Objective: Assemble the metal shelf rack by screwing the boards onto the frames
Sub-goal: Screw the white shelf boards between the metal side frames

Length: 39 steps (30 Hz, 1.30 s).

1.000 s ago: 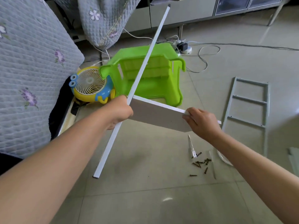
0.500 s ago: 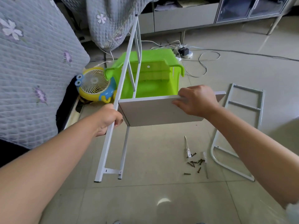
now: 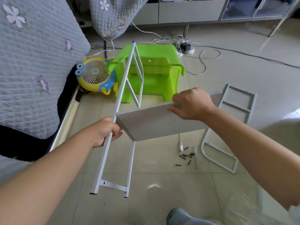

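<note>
Left hand (image 3: 106,133) clenched around the near rail of a white metal frame (image 3: 113,132), held tilted off the floor. Just right of it, a grey board (image 3: 152,124) butted against that frame. Right hand (image 3: 192,104) gripping the board's far edge. Below that hand, screws (image 3: 186,155) and a screwdriver (image 3: 180,144) on the tiles; further right, a second frame (image 3: 233,127) lying flat.

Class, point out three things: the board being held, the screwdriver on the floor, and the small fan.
board (image 3: 155,120), head view, its flat grey face
screwdriver (image 3: 181,144), head view, its clear handle
fan (image 3: 94,73), head view, its white front grille
</note>
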Each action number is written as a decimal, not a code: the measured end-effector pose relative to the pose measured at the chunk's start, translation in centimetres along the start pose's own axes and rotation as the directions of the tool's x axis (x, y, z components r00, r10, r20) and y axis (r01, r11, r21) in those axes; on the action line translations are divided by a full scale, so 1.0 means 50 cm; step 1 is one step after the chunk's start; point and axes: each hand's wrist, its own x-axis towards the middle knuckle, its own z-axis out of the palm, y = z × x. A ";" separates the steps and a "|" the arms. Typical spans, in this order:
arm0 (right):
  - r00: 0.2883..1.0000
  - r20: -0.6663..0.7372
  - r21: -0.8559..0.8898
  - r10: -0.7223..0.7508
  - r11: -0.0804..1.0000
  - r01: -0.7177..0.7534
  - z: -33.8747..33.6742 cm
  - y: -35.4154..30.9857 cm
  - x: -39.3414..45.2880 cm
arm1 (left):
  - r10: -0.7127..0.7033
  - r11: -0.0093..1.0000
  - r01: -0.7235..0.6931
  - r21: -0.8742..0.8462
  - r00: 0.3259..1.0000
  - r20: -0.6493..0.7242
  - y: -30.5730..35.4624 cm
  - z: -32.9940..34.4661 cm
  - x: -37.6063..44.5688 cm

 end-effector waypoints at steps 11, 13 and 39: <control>0.912 0.359 -0.248 0.197 0.962 -0.111 0.064 -0.033 0.023 | -0.078 0.981 0.103 -0.163 0.985 0.153 -0.113 0.010 0.154; 0.906 0.364 -0.288 0.217 0.951 -0.112 0.071 -0.032 0.038 | -0.058 0.975 0.092 -0.201 0.984 0.167 -0.120 0.016 0.185; 0.703 0.709 -0.433 0.052 0.820 0.376 0.320 -0.211 0.240 | -0.148 0.976 0.133 0.170 0.986 0.076 -0.278 -0.031 0.472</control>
